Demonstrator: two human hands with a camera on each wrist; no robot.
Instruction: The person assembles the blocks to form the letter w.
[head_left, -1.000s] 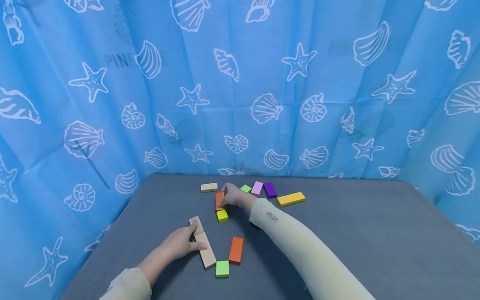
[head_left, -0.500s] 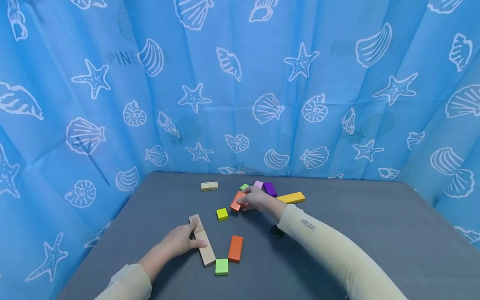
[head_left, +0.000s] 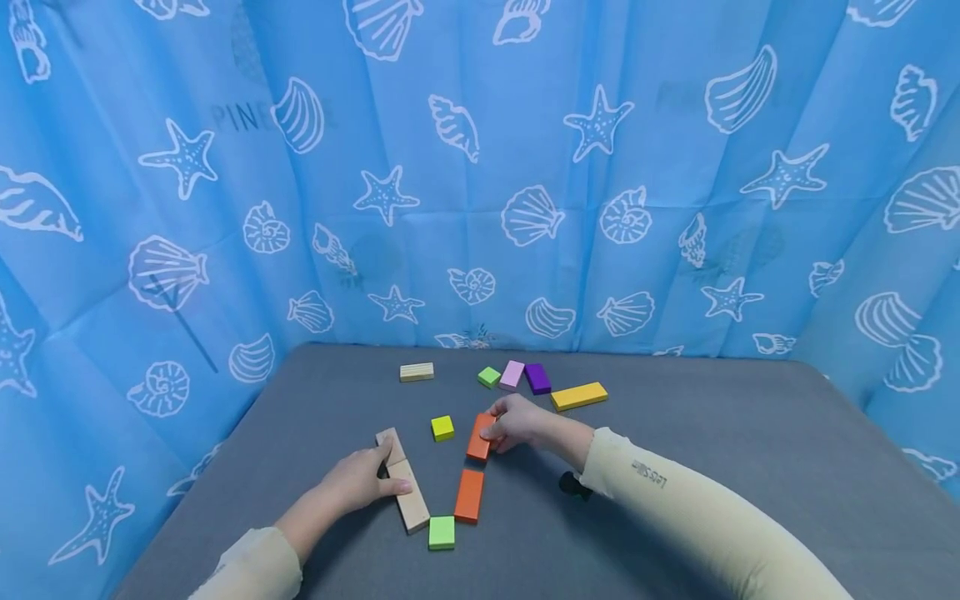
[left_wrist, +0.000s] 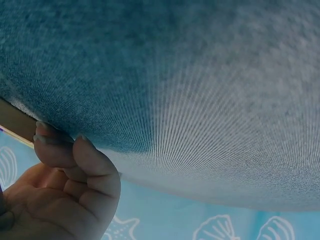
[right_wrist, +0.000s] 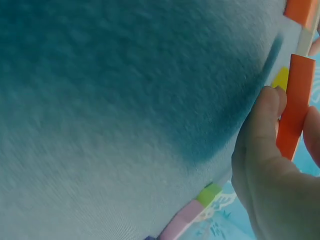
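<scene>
Two plain wooden blocks (head_left: 408,500) lie end to end in a slanted row. My left hand (head_left: 356,483) rests at their left side, its thumb on the nearer block and a fingertip on the farther one; its other fingers are curled in the left wrist view. Between fingers and thumb, my right hand (head_left: 519,422) pinches an orange block (right_wrist: 297,105), held just above the table. A second orange block (head_left: 469,497) lies just nearer than it. At the near end of the wooden row sits a light green block (head_left: 442,532).
A yellow block (head_left: 442,427) lies between the hands. Farther back are a ridged wooden block (head_left: 417,372), a green block (head_left: 489,377), a pink block (head_left: 512,375), a purple block (head_left: 537,378) and an amber block (head_left: 579,396). A blue curtain (head_left: 480,167) hangs behind the grey table (head_left: 712,433).
My right hand has lifted the orange block from behind the yellow one and carried it right and nearer, towards the second orange block. My left hand stays on the wooden blocks.
</scene>
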